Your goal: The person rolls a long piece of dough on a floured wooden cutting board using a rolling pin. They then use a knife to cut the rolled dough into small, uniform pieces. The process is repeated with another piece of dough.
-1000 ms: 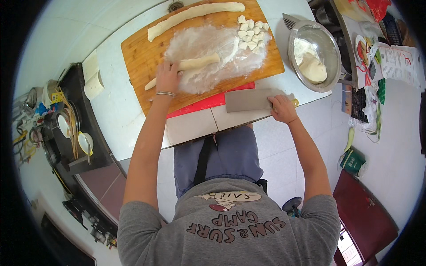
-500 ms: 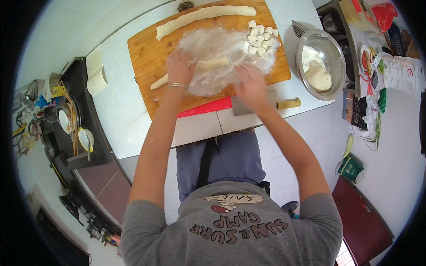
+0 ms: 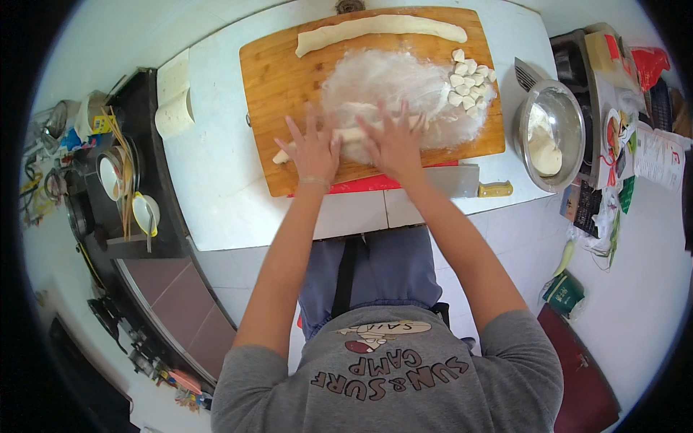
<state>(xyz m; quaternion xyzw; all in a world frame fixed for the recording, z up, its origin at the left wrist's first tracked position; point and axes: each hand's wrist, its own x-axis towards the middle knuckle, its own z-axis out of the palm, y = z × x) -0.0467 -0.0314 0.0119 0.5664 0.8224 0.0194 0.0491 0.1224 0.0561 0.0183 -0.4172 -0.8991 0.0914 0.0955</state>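
Observation:
My left hand (image 3: 315, 150) and my right hand (image 3: 395, 146) rest side by side on a thin dough rope (image 3: 352, 134), palms down, fingers spread. The rope's left end sticks out past my left hand; its right end shows just beyond my right fingers. Beneath it is a wooden cutting board (image 3: 278, 79) with a wide patch of flour (image 3: 375, 76). Along the board's far edge lies a thicker, longer dough roll (image 3: 382, 30). Several small cut dough pieces (image 3: 469, 83) cluster at the right of the board.
A cleaver (image 3: 455, 179) with a yellow handle lies at the near edge by a red strip (image 3: 361, 185). Right of the board stands a metal bowl (image 3: 575, 119) holding dough and flour, beside a fork-like utensil (image 3: 527, 72). Bowls and chopsticks (image 3: 119, 137) sit on the dark left counter.
My right hand has moved left from the bare flour onto the dough rope, next to my left hand. Both hands now lie flat on it. The whole view has shifted slightly.

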